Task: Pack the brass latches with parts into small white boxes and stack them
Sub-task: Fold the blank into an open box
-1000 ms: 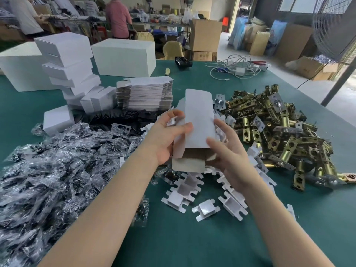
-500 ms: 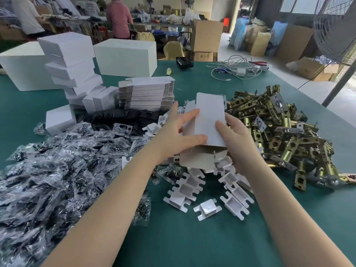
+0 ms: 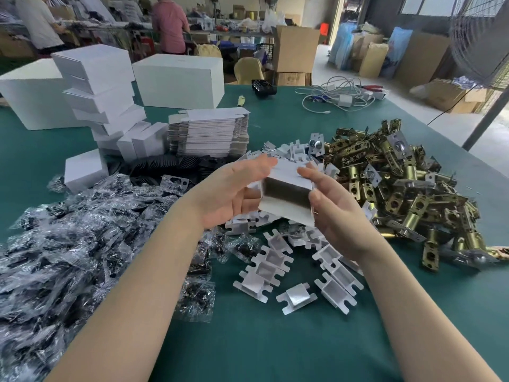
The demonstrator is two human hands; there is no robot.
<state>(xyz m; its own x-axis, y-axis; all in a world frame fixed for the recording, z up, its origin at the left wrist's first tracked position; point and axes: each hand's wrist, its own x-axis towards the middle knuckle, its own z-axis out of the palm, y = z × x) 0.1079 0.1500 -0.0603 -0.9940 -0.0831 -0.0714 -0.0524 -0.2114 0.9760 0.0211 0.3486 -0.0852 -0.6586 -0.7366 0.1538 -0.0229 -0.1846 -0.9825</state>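
Small white cardboard box (image 3: 286, 198) held up between both hands, left (image 3: 234, 193) cupping its side, right (image 3: 334, 213) pinching the other, open end facing near for filling, above the green surface (image 3: 275, 340), brass latches (image 3: 399, 183) heaped just right.

White cables (image 3: 340, 96) lie upper centre on the green desk (image 3: 275, 340); cardboard cartons (image 3: 296, 48) and a fan (image 3: 484, 37) stand behind.
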